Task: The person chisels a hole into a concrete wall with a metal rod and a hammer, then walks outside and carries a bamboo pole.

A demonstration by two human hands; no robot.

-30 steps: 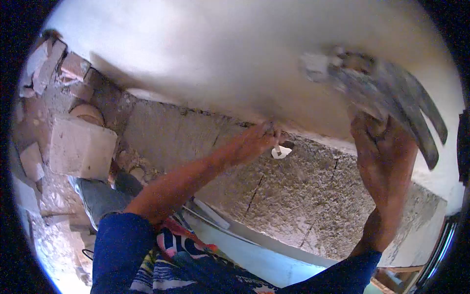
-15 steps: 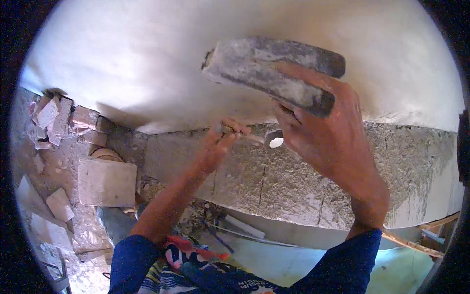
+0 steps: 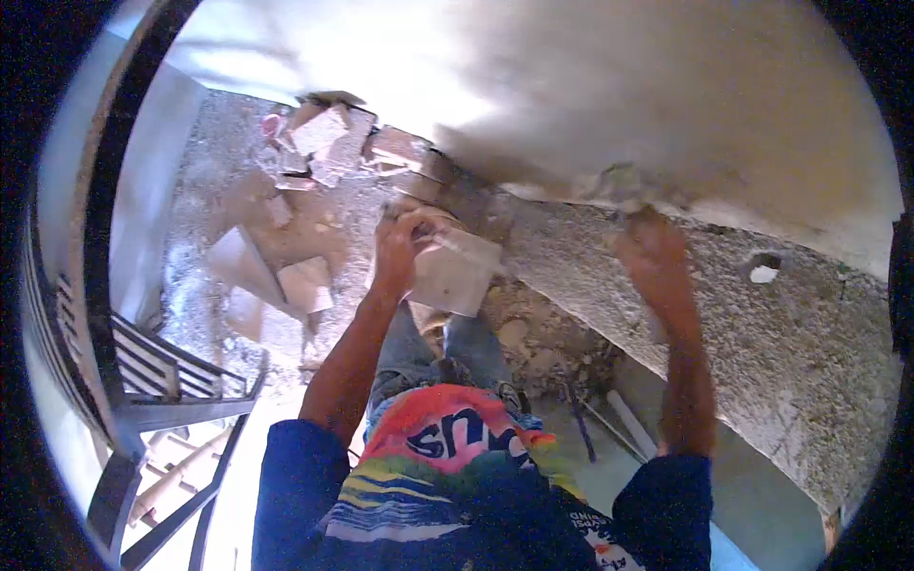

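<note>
Head view: left hand (image 3: 404, 244) above flat, squarish slab (image 3: 459, 279)

Heaped broken bricks (image 3: 328, 143), pale slabs (image 3: 306, 284) on dusty floor (image 3: 224, 152), dark metal railing (image 3: 186, 416)

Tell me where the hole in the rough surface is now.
In the head view, the hole sits at the right, in the rough surface just below the pale wall, to the right of the right hand.

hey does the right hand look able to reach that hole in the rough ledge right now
Probably yes: nothing visible stands between the right hand and the hole, though the blurred grey tool it seems to hold might hinder.
</note>
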